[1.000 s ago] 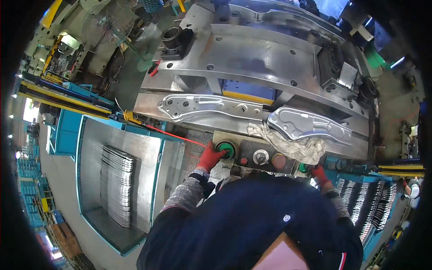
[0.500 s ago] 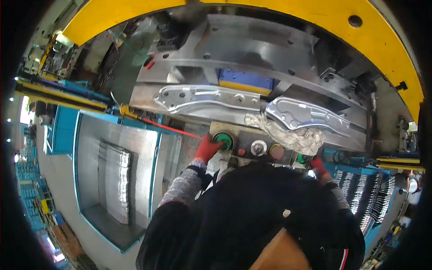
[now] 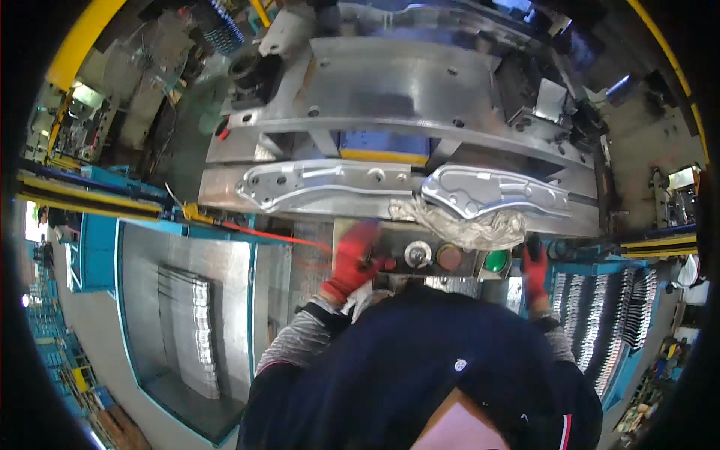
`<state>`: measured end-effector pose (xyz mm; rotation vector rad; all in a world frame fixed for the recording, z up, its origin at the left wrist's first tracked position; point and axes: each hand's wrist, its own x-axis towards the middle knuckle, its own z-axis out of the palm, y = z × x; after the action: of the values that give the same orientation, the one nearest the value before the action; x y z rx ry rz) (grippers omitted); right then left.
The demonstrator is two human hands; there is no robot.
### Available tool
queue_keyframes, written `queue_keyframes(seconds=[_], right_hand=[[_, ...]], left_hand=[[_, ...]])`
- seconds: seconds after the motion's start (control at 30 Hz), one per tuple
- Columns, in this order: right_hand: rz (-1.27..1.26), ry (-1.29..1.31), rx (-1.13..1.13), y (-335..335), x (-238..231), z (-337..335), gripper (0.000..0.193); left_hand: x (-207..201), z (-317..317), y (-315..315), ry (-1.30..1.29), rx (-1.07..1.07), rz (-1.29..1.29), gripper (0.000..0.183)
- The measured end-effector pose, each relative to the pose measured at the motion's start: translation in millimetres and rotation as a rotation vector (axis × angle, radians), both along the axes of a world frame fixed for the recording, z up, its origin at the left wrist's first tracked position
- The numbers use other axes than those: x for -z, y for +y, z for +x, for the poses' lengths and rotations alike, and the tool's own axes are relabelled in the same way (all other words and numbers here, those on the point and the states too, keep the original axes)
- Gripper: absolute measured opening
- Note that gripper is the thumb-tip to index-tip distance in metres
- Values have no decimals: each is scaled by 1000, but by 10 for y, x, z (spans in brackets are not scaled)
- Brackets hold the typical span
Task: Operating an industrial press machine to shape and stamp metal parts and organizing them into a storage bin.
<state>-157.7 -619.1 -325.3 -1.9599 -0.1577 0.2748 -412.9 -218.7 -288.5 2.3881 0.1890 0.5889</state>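
Observation:
My left hand [image 3: 352, 264], in a red glove and blurred by motion, is over the left end of the control panel. Its thumb is apart from the raised fingers, nothing shows in it, and it hides the left button. My right hand [image 3: 535, 271], in a red glove with dark fingertips, is just right of the green button [image 3: 495, 261], apart from it, fingers stretched forward. Beyond the panel, two shaped metal parts lie side by side, a left part [image 3: 330, 180] and a right part [image 3: 491, 189]. A crumpled whitish cloth [image 3: 469, 229] lies against the right part.
A blue-framed metal bin [image 3: 232, 300] at left holds stacked sheet blanks [image 3: 184, 326]. Rows of formed parts [image 3: 596, 322] stand in a blue rack at right. The panel has a red button [image 3: 449, 257] and a round metal knob [image 3: 418, 256]. Behind is a heavy steel die plate [image 3: 390, 90].
My left hand has lifted from the left green button. My right hand has come off the right one, which now shows fully. The yellow beam across the top has left the middle of view.

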Motion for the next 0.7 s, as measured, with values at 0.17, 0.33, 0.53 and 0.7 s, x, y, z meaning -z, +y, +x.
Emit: queue_keyframes(seconds=[0.17, 0.33, 0.53, 0.7], right_hand=[[-385, -606, -311, 725, -212, 14, 55], [-420, -506, -380, 696, 5, 241, 45], [-575, -562, -504, 677, -452, 301, 67], [-866, -606, -632, 750, -506, 200, 77]], left_hand=[[-71, 883, -268, 77, 481, 290, 60], [96, 1127, -142, 148, 583, 304, 58], [-1181, 1023, 314, 62, 692, 243, 52], [-2518, 2163, 1005, -59, 342, 298, 58]])
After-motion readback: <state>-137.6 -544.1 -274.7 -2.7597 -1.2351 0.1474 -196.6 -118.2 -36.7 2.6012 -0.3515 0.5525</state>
